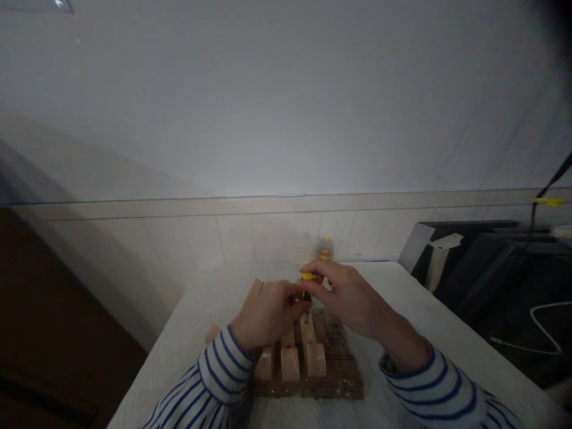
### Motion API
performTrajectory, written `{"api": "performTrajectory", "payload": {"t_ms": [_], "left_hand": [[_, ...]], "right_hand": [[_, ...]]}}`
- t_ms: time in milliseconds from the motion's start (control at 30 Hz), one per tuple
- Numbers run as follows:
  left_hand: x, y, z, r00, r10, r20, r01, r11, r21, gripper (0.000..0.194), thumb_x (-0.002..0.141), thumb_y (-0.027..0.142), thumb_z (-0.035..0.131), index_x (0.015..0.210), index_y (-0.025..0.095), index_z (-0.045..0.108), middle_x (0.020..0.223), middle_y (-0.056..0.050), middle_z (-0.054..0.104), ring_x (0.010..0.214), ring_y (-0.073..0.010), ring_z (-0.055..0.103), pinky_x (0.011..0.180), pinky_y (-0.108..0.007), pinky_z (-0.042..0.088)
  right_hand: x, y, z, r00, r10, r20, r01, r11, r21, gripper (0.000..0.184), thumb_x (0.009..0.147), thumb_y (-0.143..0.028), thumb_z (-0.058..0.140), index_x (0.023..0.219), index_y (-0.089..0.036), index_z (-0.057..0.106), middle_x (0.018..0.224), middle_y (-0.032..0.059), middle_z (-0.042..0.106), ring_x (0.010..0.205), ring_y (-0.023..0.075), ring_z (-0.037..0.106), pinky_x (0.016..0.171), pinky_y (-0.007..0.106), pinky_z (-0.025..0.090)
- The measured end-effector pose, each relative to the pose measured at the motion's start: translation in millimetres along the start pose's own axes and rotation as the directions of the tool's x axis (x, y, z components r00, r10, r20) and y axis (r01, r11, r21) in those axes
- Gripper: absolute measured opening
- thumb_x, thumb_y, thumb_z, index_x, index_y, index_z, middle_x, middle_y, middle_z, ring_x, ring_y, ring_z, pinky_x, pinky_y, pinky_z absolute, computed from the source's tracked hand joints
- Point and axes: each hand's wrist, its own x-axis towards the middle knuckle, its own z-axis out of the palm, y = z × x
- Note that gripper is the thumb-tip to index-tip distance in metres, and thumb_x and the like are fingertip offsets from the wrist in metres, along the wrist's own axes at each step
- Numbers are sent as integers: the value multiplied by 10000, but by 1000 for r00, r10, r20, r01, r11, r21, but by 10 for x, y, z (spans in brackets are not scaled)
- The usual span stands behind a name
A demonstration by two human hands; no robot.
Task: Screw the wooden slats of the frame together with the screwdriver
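A short yellow-and-black screwdriver [307, 277] stands roughly upright between my hands. My right hand [342, 292] grips its yellow top in the fingertips. Lower down, my left hand [272, 313] is closed, thumb and fingers pinching around the black part. Just below the fingers lies a light wooden piece [308, 328] with a small dark mark; whether the tip touches it I cannot tell. Wooden blocks [290, 364] with curved faces stand in a row along the near side of a brown cardboard package [330, 387]. My left hand hides part of the wood behind it.
Everything rests on a white table [375, 381]. At its back, near the wall, is a small clear container [325, 247] with yellow in it. Another wooden piece [213, 333] lies left of the package. Dark equipment and a white cable [545, 307] are on the right.
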Motion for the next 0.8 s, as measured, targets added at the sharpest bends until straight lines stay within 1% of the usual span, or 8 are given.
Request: {"api": "performTrajectory", "payload": {"t_ms": [167, 267, 333, 467, 633, 700, 800], "left_hand": [[8, 33, -13, 1000, 12, 4, -12, 999, -33, 209, 823, 283, 481, 929, 206, 643, 733, -1, 633, 635, -135, 526, 572, -220, 365], [9, 58, -19, 1000, 15, 5, -15, 999, -49, 208, 826, 264, 469, 904, 193, 648, 729, 1, 635, 618, -126, 517, 561, -215, 356], [6, 72, -26, 1000, 16, 6, -15, 999, -50, 204, 822, 252, 471, 893, 188, 651, 714, 4, 632, 607, -121, 512, 552, -211, 348], [-1, 73, -42, 1000, 17, 4, -17, 999, -29, 202, 814, 266, 489, 907, 195, 654, 715, 4, 634, 612, -122, 516, 571, -213, 360], [4, 22, -22, 999, -39, -36, 38, 999, -28, 271, 783, 401, 543, 913, 198, 667, 733, -17, 647, 648, -144, 546, 617, -231, 394], [9, 4, -4, 997, -58, -47, 56, 998, -37, 277, 786, 411, 539, 885, 189, 672, 704, -18, 642, 631, -143, 546, 607, -231, 396], [12, -4, 14, 997, -54, -58, 52, 998, -37, 249, 801, 393, 527, 866, 204, 675, 694, -11, 641, 627, -142, 549, 601, -230, 393]], "right_hand": [[-12, 14, -23, 1000, 25, 7, -25, 1000, 16, 178, 825, -305, 538, 938, -184, 605, 828, 33, 651, 760, 159, 592, 691, 298, 450], [-34, 14, -39, 1000, 17, -4, -17, 999, 33, 279, 820, -318, 535, 1060, -186, 586, 969, 60, 658, 873, 180, 597, 754, 326, 461], [-43, 3, -48, 1000, 1, -5, -1, 999, 38, 308, 823, -300, 524, 1105, -188, 579, 1051, 74, 645, 935, 189, 589, 784, 339, 463], [-41, -10, -57, 999, -26, 19, 26, 999, 33, 250, 842, -243, 485, 1042, -190, 627, 999, 64, 670, 908, 183, 606, 777, 337, 473], [-38, 49, -55, 1000, -27, -2, 27, 999, 23, 241, 850, -264, 490, 1040, -198, 624, 1004, 61, 670, 911, 188, 604, 804, 358, 461], [-36, 61, -55, 1000, -30, 6, 29, 999, 32, 239, 850, -271, 495, 1042, -202, 620, 1004, 58, 670, 909, 185, 603, 804, 353, 459], [-28, 49, -56, 1000, -23, 21, 22, 999, 26, 225, 847, -268, 502, 1023, -194, 621, 965, 54, 673, 872, 178, 607, 776, 334, 460]]}}
